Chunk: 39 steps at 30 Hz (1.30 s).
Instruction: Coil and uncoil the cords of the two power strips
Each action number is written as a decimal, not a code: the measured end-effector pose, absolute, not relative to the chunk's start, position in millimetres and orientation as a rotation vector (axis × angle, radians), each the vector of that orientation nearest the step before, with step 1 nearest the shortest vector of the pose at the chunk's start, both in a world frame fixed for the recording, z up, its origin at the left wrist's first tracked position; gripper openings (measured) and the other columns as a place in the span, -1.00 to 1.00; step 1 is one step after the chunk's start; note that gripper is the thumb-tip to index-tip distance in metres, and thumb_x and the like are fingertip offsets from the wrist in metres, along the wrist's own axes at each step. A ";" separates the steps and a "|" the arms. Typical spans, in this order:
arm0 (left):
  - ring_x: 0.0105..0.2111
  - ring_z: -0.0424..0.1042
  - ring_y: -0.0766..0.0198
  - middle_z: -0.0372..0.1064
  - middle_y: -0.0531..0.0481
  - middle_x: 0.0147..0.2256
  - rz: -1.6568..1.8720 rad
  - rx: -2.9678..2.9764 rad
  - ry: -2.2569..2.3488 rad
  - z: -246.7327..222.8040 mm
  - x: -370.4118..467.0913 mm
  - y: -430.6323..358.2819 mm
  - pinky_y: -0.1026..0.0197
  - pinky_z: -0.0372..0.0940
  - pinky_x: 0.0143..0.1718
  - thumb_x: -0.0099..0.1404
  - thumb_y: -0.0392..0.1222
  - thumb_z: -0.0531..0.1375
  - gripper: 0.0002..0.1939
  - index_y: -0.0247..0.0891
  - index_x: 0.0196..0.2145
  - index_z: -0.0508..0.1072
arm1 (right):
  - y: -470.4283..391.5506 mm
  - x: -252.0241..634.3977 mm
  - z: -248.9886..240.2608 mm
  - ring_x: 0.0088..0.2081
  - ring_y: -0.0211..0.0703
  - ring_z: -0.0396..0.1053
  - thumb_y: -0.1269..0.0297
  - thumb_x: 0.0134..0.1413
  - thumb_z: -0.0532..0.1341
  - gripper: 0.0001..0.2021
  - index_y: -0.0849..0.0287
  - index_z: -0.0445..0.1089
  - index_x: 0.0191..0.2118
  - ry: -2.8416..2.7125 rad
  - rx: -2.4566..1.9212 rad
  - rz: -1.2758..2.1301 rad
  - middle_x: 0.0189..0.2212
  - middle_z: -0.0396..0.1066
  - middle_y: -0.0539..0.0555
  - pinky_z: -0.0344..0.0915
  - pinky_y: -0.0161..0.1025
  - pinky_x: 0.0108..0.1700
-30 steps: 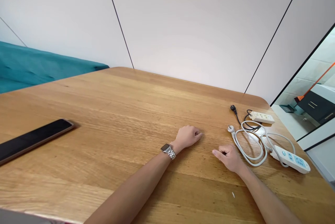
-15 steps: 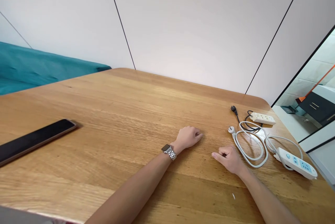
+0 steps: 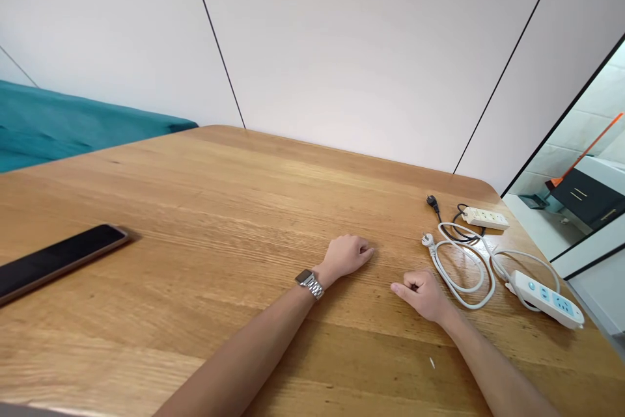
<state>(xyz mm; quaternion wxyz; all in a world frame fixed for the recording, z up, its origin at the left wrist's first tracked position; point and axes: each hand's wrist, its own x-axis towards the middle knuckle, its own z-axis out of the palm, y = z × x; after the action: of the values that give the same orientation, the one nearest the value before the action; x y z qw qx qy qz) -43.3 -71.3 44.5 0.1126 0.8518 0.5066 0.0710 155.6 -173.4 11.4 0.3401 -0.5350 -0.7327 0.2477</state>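
My left hand [image 3: 346, 255] rests on the wooden table [image 3: 234, 209] in a loose fist, a silver-banded watch [image 3: 310, 282] on its wrist. A short way to its right, my right hand [image 3: 424, 295] also lies curled, thumb pointing left. Nothing shows in either hand. Just beyond the right hand is a white power strip [image 3: 547, 298] with blue socket panels, its white cord [image 3: 481, 305] looped loosely and its plug [image 3: 428, 240] nearest the hand. Behind it lies a smaller cream power strip [image 3: 485, 218] with a black cord and black plug [image 3: 432, 202].
A dark flat device like a tablet or phone [image 3: 58, 261] lies at the table's left. A small white scrap [image 3: 432, 363] is near my right forearm. Beyond the table stand a teal sofa [image 3: 88, 121] and a pale panelled wall [image 3: 342, 46]; a doorway shows an orange-handled broom [image 3: 588, 147].
The whole view has shifted slightly, so everything sits a little further left. Both hands keep their place and shape on the table, and the power strips have not moved.
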 end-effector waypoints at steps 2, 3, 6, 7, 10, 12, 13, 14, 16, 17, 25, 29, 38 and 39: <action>-0.41 0.43 0.15 0.46 -0.08 -0.46 0.199 2.497 1.490 45.3 -43.1 -71.6 0.22 0.04 -0.45 0.30 0.02 0.03 -0.62 -0.21 -0.55 0.40 | -173.6 155.2 12.4 -0.61 -0.36 -0.12 0.03 0.08 0.15 -0.50 0.12 -0.08 -0.70 -1.903 -1.395 0.645 -0.71 -0.14 -0.13 -0.15 -0.30 -0.54; -0.41 0.43 0.15 0.46 -0.08 -0.46 0.196 2.497 1.492 45.6 -42.9 -71.8 0.22 0.03 -0.45 0.30 0.02 0.03 -0.62 -0.21 -0.55 0.40 | -173.7 154.9 13.0 -0.61 -0.36 -0.12 0.04 0.08 0.15 -0.50 0.12 -0.08 -0.69 -1.898 -1.399 0.648 -0.71 -0.14 -0.13 -0.15 -0.30 -0.54; -0.41 0.44 0.13 0.45 -0.09 -0.47 0.201 2.496 1.493 45.4 -42.8 -71.7 0.22 0.04 -0.45 0.30 0.02 0.03 -0.62 -0.21 -0.57 0.39 | -174.3 154.2 14.2 -0.61 -0.36 -0.12 0.04 0.07 0.14 -0.51 0.12 -0.07 -0.70 -1.886 -1.414 0.660 -0.71 -0.13 -0.13 -0.14 -0.30 -0.55; -0.41 0.44 0.13 0.45 -0.09 -0.47 0.205 2.494 1.492 45.0 -42.9 -71.5 0.22 0.05 -0.44 0.30 0.02 0.03 -0.62 -0.21 -0.57 0.39 | -174.5 154.1 14.2 -0.61 -0.36 -0.12 0.04 0.06 0.14 -0.51 0.12 -0.08 -0.70 -1.884 -1.415 0.662 -0.71 -0.13 -0.13 -0.15 -0.30 -0.55; -0.40 0.44 0.12 0.45 -0.10 -0.47 0.221 2.489 1.489 43.8 -42.9 -70.7 0.21 0.06 -0.43 0.30 0.02 0.04 -0.62 -0.21 -0.56 0.39 | -174.6 154.1 13.1 -0.61 -0.37 -0.13 0.05 0.06 0.14 -0.51 0.12 -0.08 -0.70 -1.885 -1.411 0.658 -0.71 -0.14 -0.13 -0.15 -0.30 -0.55; -0.40 0.44 0.13 0.45 -0.09 -0.47 0.218 2.486 1.489 43.5 -42.9 -70.5 0.22 0.06 -0.43 0.30 0.02 0.04 -0.63 -0.22 -0.56 0.39 | -174.4 154.3 11.8 -0.61 -0.37 -0.13 0.05 0.06 0.14 -0.51 0.12 -0.09 -0.70 -1.886 -1.409 0.651 -0.71 -0.15 -0.13 -0.15 -0.30 -0.55; -0.40 0.44 0.13 0.45 -0.09 -0.47 0.215 2.483 1.488 43.6 -42.8 -70.6 0.22 0.06 -0.43 0.30 0.02 0.04 -0.63 -0.22 -0.56 0.39 | -174.2 154.2 11.4 -0.61 -0.37 -0.13 0.05 0.06 0.15 -0.51 0.12 -0.09 -0.70 -1.887 -1.409 0.648 -0.71 -0.15 -0.13 -0.15 -0.30 -0.55; -0.41 0.43 0.14 0.45 -0.08 -0.47 0.214 2.480 1.489 43.7 -42.9 -70.7 0.22 0.05 -0.44 0.30 0.02 0.04 -0.63 -0.22 -0.55 0.39 | -174.1 154.1 11.0 -0.61 -0.37 -0.13 0.05 0.06 0.15 -0.51 0.12 -0.09 -0.70 -1.887 -1.408 0.646 -0.71 -0.15 -0.13 -0.15 -0.31 -0.55; -0.42 0.43 0.15 0.44 -0.07 -0.48 0.212 2.473 1.491 43.8 -43.1 -70.9 0.23 0.04 -0.45 0.30 0.03 0.04 -0.62 -0.22 -0.55 0.39 | -173.8 153.7 11.1 -0.61 -0.38 -0.13 0.06 0.06 0.16 -0.51 0.13 -0.08 -0.70 -1.885 -1.406 0.643 -0.72 -0.15 -0.14 -0.15 -0.31 -0.55; -0.42 0.42 0.15 0.44 -0.07 -0.48 0.211 2.472 1.492 43.8 -43.2 -71.0 0.23 0.04 -0.45 0.30 0.02 0.04 -0.63 -0.21 -0.55 0.39 | -173.7 153.5 11.3 -0.61 -0.38 -0.13 0.06 0.05 0.16 -0.51 0.13 -0.08 -0.70 -1.885 -1.404 0.642 -0.72 -0.15 -0.14 -0.14 -0.31 -0.55; -0.41 0.44 0.15 0.44 -0.06 -0.48 0.220 2.471 1.497 42.7 -43.5 -70.4 0.24 0.05 -0.44 0.30 0.02 0.05 -0.63 -0.22 -0.54 0.40 | -173.5 153.6 11.1 -0.61 -0.37 -0.11 0.07 0.05 0.15 -0.53 0.13 -0.06 -0.69 -1.887 -1.407 0.648 -0.72 -0.12 -0.13 -0.13 -0.31 -0.54; -0.39 0.44 0.13 0.46 -0.09 -0.45 0.193 2.471 1.502 42.6 -43.2 -70.2 0.23 0.09 -0.41 0.30 0.01 0.05 -0.64 -0.21 -0.52 0.44 | -174.0 153.9 10.8 -0.62 -0.38 -0.11 0.07 0.05 0.15 -0.53 0.13 -0.06 -0.69 -1.887 -1.409 0.647 -0.72 -0.13 -0.14 -0.14 -0.31 -0.54; -0.39 0.44 0.15 0.45 -0.08 -0.47 0.216 2.475 1.488 41.5 -44.3 -69.6 0.23 0.08 -0.42 0.30 0.00 0.05 -0.64 -0.22 -0.54 0.42 | -173.6 153.6 8.8 -0.61 -0.37 -0.11 0.08 0.03 0.17 -0.54 0.14 -0.05 -0.70 -1.880 -1.420 0.637 -0.72 -0.12 -0.14 -0.14 -0.31 -0.53; -0.39 0.44 0.15 0.45 -0.07 -0.47 0.218 2.476 1.487 41.5 -44.3 -69.6 0.23 0.06 -0.44 0.30 0.01 0.04 -0.64 -0.22 -0.54 0.42 | -173.5 153.6 8.4 -0.61 -0.37 -0.11 0.09 0.02 0.17 -0.54 0.14 -0.05 -0.70 -1.876 -1.421 0.638 -0.72 -0.12 -0.14 -0.14 -0.31 -0.53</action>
<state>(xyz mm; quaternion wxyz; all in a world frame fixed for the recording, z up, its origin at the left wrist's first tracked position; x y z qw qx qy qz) -44.3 -69.6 41.5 0.1222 0.8485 0.5095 0.0746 153.6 -173.5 8.4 0.3446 -0.5470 -0.7224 0.2455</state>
